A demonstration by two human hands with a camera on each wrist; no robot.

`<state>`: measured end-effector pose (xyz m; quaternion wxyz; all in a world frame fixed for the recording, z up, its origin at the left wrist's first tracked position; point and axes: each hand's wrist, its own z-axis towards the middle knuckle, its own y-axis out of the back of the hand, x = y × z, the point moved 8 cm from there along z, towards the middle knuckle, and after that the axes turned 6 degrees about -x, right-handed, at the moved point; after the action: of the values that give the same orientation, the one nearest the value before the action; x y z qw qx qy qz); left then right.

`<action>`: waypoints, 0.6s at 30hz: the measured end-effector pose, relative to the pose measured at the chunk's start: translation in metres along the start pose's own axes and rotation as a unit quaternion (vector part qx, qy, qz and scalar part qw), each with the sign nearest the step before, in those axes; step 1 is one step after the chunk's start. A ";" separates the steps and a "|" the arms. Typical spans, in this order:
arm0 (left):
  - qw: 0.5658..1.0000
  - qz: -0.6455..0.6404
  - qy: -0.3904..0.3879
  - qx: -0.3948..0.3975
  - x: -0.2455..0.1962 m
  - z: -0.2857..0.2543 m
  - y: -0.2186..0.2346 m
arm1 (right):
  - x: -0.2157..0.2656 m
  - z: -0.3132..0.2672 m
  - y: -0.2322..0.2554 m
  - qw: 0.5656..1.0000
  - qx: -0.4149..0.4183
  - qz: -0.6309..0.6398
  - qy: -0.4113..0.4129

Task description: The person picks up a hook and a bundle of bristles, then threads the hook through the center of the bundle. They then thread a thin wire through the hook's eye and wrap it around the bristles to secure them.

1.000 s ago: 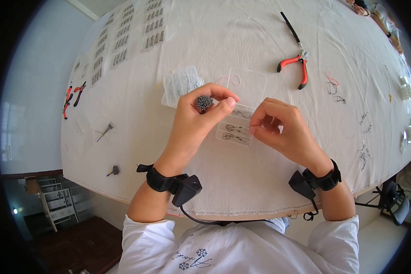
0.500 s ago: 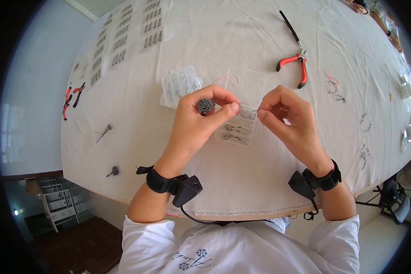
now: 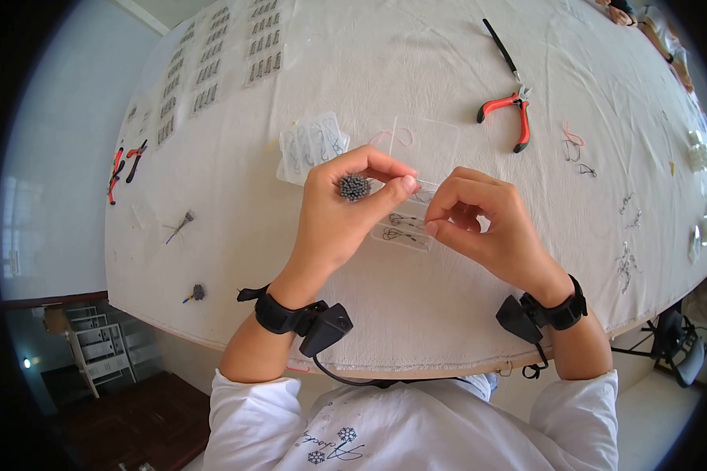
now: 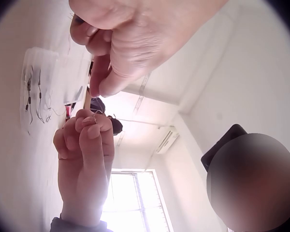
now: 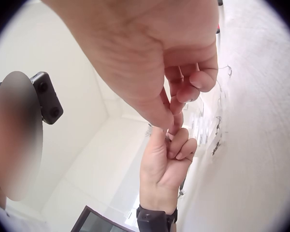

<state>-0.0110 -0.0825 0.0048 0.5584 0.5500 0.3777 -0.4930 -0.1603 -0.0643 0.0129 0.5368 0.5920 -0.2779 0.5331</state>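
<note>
In the head view my left hand curls around a bundle of small round grey tips. Its thumb and forefinger pinch together beyond the bundle. To its right, my right hand has thumb and forefinger brought together, the other fingers curled. A fine thin line shows at the right fingertips in the left wrist view. Both hands hover over a clear compartment box holding looped dark wire-like pieces with dark sleeves. The fingers partly cover its upper compartments.
Another clear box with hook-like pieces lies behind the left hand. Red-handled pliers and a black pen-like tool lie farther back. Carded packs lie at back left, small bundles at left, loose metal pieces at right.
My right hand moved up and right, away from the left fingertips, then came back down and left. The left hand stayed nearly in place with its bundle.
</note>
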 end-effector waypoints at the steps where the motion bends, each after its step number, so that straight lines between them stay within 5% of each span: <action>1: 1.000 -0.012 0.009 0.007 -0.002 0.000 -0.001 | -0.003 0.000 0.002 1.000 -0.018 0.001 -0.001; 18: 0.993 -0.104 0.052 0.036 0.001 -0.004 -0.010 | 0.000 0.001 0.014 0.995 -0.102 0.013 0.022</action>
<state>-0.0202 -0.0773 0.0008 0.4636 0.5520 0.4438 -0.5325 -0.1730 -0.0689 0.0176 0.5932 0.5191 -0.3264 0.5217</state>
